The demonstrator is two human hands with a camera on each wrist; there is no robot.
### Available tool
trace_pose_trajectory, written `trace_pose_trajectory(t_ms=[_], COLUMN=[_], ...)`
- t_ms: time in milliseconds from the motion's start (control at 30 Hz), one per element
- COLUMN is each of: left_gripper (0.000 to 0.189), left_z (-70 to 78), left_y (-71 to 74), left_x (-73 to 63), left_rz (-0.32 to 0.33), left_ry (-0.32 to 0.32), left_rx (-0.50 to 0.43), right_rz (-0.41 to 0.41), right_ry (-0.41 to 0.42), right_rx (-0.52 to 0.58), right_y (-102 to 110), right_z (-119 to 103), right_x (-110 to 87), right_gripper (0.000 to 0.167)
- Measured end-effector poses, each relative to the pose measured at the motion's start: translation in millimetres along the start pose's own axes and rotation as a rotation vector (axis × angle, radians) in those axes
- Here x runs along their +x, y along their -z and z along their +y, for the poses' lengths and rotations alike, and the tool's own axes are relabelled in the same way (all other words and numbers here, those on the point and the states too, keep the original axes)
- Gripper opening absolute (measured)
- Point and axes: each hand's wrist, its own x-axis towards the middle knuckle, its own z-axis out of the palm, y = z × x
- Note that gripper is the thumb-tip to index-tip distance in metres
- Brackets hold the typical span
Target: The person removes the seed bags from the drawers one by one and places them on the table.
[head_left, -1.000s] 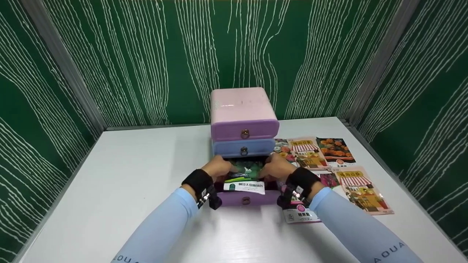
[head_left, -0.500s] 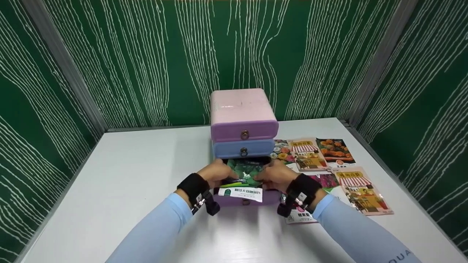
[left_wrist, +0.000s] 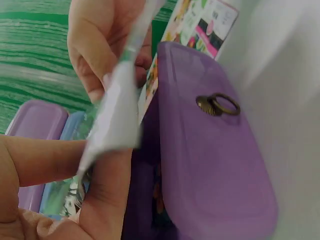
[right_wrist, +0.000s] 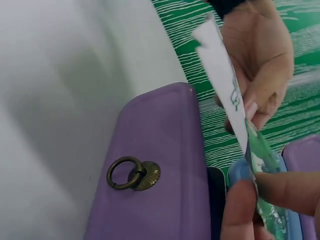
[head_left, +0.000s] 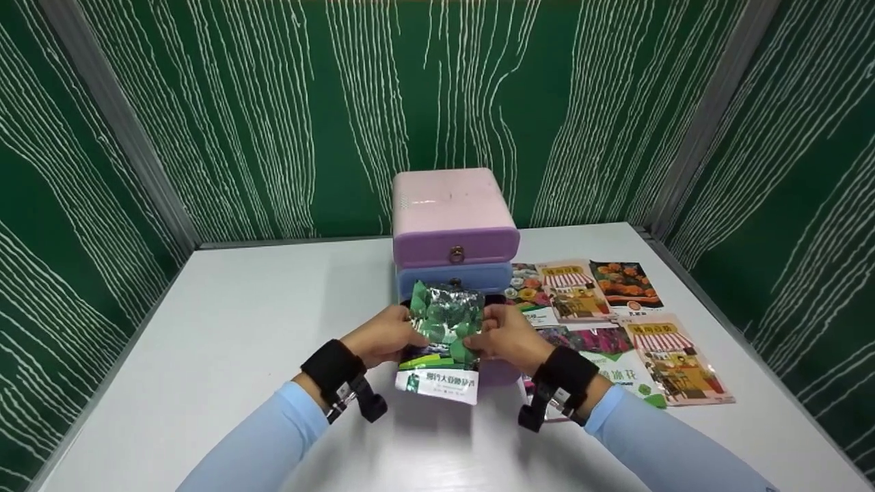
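Observation:
A green seed packet [head_left: 448,321] with a white printed bottom strip is held up in front of the small drawer cabinet [head_left: 454,198]. My left hand [head_left: 383,335] pinches its left edge, and my right hand [head_left: 509,335] pinches the right edge, thumbs on the front. In both wrist views the packet is seen edge-on between finger and thumb. Below and behind it, the purple bottom drawer [left_wrist: 215,150] stands pulled out, its brass ring handle [right_wrist: 135,173] facing forward. Something printed shows inside the drawer in the left wrist view, too dark to make out.
Several seed packets lie to the right of the cabinet, among them an orange-flower packet [head_left: 625,287] and two with striped awnings, one a nearer pink packet [head_left: 677,359]. The blue middle drawer [head_left: 410,277] is closed. Green patterned walls [head_left: 239,102] enclose the white table [head_left: 273,307].
Both hands have lifted the green seed packet out of the bottom drawer and brought it up and nearer. It now tilts upright, covering part of the drawer fronts.

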Motion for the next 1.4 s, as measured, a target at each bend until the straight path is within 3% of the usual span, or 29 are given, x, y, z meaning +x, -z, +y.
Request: trace_pose_trajectory(t_ms=[200, 500, 600, 733, 1100, 1267, 1400], left_gripper=[0.017, 0.027, 0.03, 0.039, 0.049, 0.046, 0.032], left_z=[-13.6, -27.7, -32.9, -36.7, -45.0, -42.2, -37.0], left_y=[15.2, 49.3, 67.3, 90.3, 133.6, 137.7, 135.2], left_x=[-4.4, -15.4, -18.8, -20.3, -7.7, -0.1, 7.3], left_rz=[0.043, 0.145, 0.183, 0.223, 0.232, 0.292, 0.367], left_ry=[-0.071, -0.212, -0.253, -0.261, -0.198, -0.181, -0.18], left_rx=[0.0, 0.037, 0.057, 0.047, -0.023, -0.025, -0.018], right_rz=[-0.064, -0.166, -0.207, -0.226, -0.197, -0.207, -0.211], right_ry=[0.169, 0.416, 0.469, 0.527, 0.55, 0.568, 0.538], right_rx=[-0.056, -0.391, -0.503, -0.613, -0.645, -0.635, -0.628], right_y=[-3, -7, -8, -8, -10, -9, -11], right_z=[9, 30, 36, 39, 41, 41, 40], right_x=[2.4, 9.8, 10.4, 10.2, 12.9, 13.4, 14.0], right_gripper=[0.031, 0.04, 0.035, 0.018, 0.018, 0.018, 0.019])
